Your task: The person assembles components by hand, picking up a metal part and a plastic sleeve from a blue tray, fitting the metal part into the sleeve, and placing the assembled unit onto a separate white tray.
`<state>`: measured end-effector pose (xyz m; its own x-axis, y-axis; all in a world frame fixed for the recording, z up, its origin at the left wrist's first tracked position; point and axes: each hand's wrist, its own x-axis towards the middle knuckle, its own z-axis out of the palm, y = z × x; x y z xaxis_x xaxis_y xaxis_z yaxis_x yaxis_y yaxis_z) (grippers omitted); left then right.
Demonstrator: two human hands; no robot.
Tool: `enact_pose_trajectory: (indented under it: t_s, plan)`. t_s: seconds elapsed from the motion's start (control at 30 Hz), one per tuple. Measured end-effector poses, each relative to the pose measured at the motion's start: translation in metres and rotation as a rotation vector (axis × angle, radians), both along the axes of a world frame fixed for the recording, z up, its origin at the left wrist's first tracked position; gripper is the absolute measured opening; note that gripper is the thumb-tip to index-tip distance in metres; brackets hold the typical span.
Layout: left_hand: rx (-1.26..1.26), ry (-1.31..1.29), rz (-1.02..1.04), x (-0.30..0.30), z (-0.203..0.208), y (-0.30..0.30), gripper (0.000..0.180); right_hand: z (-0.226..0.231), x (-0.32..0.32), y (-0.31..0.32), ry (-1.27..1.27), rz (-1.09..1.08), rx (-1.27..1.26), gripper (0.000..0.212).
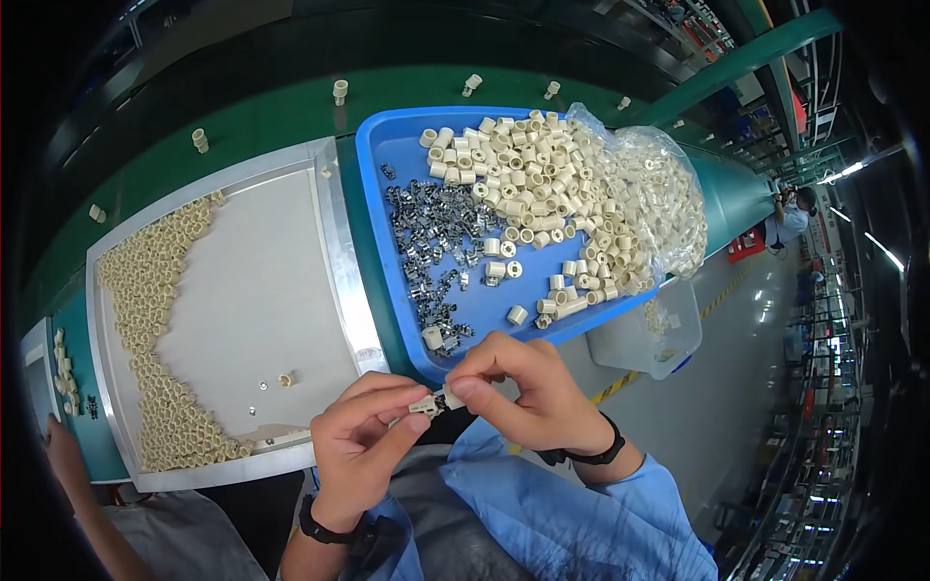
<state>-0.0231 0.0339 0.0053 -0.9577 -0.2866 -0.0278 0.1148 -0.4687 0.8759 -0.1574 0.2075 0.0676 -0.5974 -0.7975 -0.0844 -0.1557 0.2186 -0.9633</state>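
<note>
My left hand (360, 436) pinches a cream plastic socket piece (420, 408) between thumb and fingertips. My right hand (523, 395) grips a short cream cylinder (452, 397) against its end, with a bit of dark metal visible where the two meet. Both hands are just off the near edge of a blue tray (373, 184). Inside that tray lie a heap of cream plastic cylinders (552, 174) and a pile of small shiny metal clips (431, 232). One cream cylinder (433, 337) rests among the clips, close to my fingers.
To the left, a metal-framed tray (354, 290) holds many small cream rings (145, 310). A clear bag of cylinders (668, 184) slumps over the blue tray's right end. Cream assemblies (340, 92) stand spaced along the green belt (262, 121). A translucent bin (630, 344) sits lower right; another person's hand (64, 453) is far left.
</note>
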Motion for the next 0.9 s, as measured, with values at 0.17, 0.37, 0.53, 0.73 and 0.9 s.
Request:
enact_pose_trajectory:
  t_s: [0.17,0.37,0.53,0.73,0.9]
  plan:
    - [0.054,-0.043,-0.016,0.003,0.003,0.003,0.027,0.0,-0.002,0.005,0.164,0.104,-0.073,0.005]
    - [-0.137,-0.058,-0.044,0.007,0.003,0.001,0.025,-0.001,0.0,0.004,0.195,0.133,-0.07,0.008]
    - [0.0,-0.061,0.034,0.001,0.011,0.008,0.025,-0.006,0.0,0.0,0.103,0.091,-0.13,0.007]
    - [-0.59,0.0,0.128,-0.006,0.015,0.015,0.034,-0.02,0.01,-0.005,0.26,-0.086,-0.179,0.008]
    - [-1.004,0.115,0.178,-0.014,0.014,0.005,0.036,-0.026,0.003,-0.01,0.44,-0.069,-0.235,0.01]
